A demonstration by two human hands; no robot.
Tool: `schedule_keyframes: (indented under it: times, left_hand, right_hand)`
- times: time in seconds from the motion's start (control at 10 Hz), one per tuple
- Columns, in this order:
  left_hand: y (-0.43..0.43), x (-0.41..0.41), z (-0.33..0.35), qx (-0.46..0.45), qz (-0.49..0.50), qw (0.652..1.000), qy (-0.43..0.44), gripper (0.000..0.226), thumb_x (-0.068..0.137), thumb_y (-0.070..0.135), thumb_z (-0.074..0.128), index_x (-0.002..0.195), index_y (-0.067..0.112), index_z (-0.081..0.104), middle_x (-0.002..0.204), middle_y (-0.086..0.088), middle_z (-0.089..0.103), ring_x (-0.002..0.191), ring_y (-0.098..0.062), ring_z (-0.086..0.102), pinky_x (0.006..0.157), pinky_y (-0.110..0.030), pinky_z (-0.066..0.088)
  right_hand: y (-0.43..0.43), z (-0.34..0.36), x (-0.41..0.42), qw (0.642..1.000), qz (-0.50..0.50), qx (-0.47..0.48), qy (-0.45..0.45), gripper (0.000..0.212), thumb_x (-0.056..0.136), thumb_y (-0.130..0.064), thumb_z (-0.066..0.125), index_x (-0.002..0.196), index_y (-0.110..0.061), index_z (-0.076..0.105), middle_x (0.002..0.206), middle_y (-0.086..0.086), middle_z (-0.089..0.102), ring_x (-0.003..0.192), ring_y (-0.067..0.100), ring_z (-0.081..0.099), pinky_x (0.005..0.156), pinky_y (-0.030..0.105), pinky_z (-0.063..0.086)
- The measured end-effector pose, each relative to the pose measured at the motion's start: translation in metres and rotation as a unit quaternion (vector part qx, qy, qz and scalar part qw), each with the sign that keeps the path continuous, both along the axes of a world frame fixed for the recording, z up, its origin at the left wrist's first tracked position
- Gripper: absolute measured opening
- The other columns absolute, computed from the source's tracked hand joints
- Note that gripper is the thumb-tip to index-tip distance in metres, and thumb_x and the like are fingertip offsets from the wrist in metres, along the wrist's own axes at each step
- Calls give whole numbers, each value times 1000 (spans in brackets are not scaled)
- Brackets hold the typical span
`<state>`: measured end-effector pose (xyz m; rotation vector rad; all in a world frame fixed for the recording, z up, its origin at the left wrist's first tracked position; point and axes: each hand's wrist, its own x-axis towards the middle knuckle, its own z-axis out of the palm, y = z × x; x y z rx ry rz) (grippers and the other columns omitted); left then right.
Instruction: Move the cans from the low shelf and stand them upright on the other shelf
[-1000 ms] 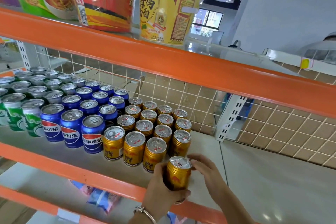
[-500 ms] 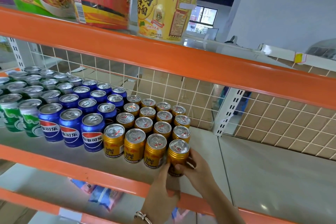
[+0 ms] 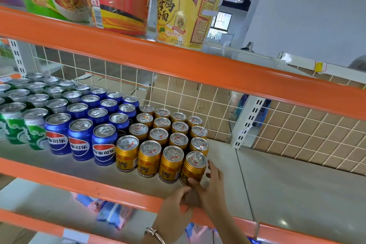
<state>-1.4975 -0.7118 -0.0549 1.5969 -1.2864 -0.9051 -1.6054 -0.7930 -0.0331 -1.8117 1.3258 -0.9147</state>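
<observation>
On the shelf [image 3: 257,188], going from the left, stood the green cans [image 3: 14,125], then the blue cans [image 3: 81,138], then the block of gold cans [image 3: 168,134] packed can against can. The task's thing, the newest gold can [image 3: 193,166], stood upright at the right end of the front row, touching its neighbour. The left hand [image 3: 174,204] lay over the orange front rail [image 3: 99,190] below it, fingers loose and grasping nothing, fingertips near the can's base. The right hand [image 3: 211,186] had its grip on that can, thumb at the lower front and fingers curled round the right side. The main risk seemed to be the letting go: a thumb dragged off the base might have tipped the can forward over the rail, since it stood close to the front edge. A nudge leftward could also have jostled the tight front row, and one knocked can might have rocked the rest. The left wrist's bracelet [image 3: 155,233] might have snagged the rail on withdrawal.
</observation>
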Motion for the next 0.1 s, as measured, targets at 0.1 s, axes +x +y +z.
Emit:
schedule_keyframes:
  times: [0.1]
  left_hand:
    - [6,4,-4,14,-34,999,-13,42,76,12,58,100,43,43,102,23,50,104,-2,54,89,-4,38]
  right_hand:
    - [5,-1,-3,999,-22,3,33,83,78,-20,76,146,-17,28,137,6,32,125,22,40,108,36,37]
